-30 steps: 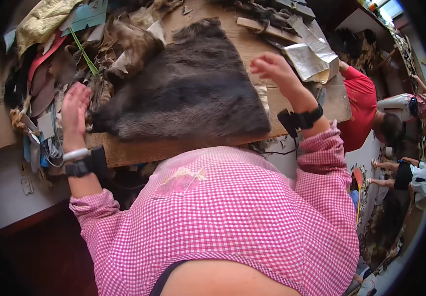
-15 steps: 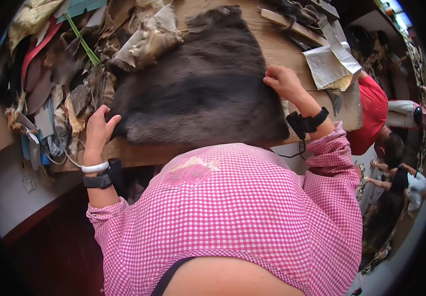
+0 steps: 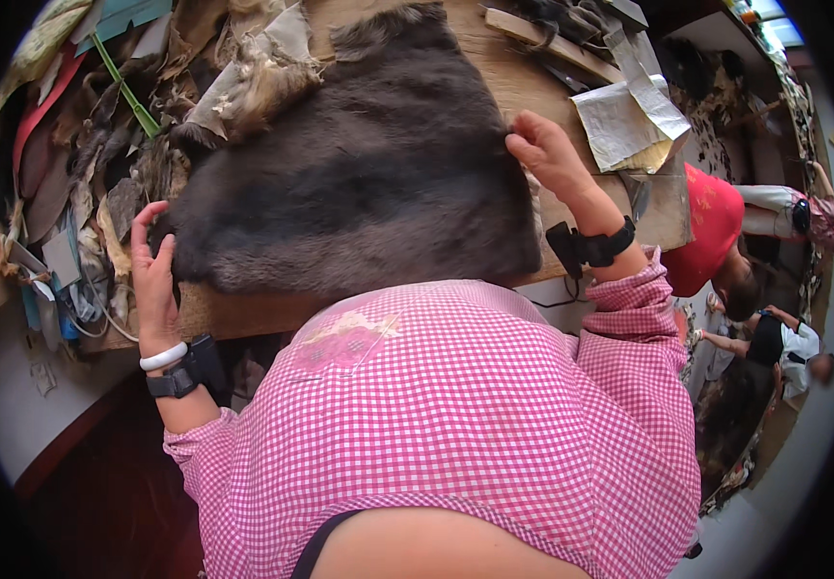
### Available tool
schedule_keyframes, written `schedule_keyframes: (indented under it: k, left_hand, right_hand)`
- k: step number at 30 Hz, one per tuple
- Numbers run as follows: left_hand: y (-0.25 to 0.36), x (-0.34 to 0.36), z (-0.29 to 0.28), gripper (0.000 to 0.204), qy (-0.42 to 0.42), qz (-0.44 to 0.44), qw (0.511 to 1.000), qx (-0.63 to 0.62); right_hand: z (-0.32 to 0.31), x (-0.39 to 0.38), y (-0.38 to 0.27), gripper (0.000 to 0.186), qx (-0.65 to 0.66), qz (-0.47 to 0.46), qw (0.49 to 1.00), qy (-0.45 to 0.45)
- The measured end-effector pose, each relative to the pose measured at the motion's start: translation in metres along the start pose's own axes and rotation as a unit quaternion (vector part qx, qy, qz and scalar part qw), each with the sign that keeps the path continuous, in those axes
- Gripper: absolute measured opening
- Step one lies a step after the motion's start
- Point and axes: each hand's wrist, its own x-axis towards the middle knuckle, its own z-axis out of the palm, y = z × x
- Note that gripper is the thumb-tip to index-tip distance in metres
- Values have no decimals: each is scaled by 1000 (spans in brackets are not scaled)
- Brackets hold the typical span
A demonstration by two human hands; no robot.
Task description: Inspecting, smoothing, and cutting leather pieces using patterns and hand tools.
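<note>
A dark brown fur pelt (image 3: 359, 183) lies fur side up on the wooden table, with a blacker band across its middle. My right hand (image 3: 557, 159) pinches the pelt's right edge between thumb and fingers. At the left edge is my left hand (image 3: 154, 280), thumb and fingers parted around the pelt's corner and touching it. No firm grip shows there. Dark bands circle both wrists, and a white bangle (image 3: 163, 357) sits on the left one.
Fur and hide scraps (image 3: 98, 193) heap up along the left side, with a green strip (image 3: 127, 92) among them. Crumpled silvery sheets (image 3: 619, 121) lie at the right near a wooden bar (image 3: 552, 43). A person in red (image 3: 711, 227) is beyond the table's right end.
My left hand has shifted left and its fingers now reach around the pelt's left corner. My right hand stays at the right edge. The whole view has shifted slightly.
</note>
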Motion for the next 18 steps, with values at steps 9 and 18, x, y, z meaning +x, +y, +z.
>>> schedule_keyframes:
  k: [9, 18]
  left_hand:
    - [21, -11, 15, 44, -132, -62, 985, 91]
    - [24, -2, 7, 51, -132, -44, 986, 96]
  right_hand:
    - [1, -13, -8, 34, 270, 58, 947, -165]
    - [-16, -14, -16, 44, 245, 35, 953, -174]
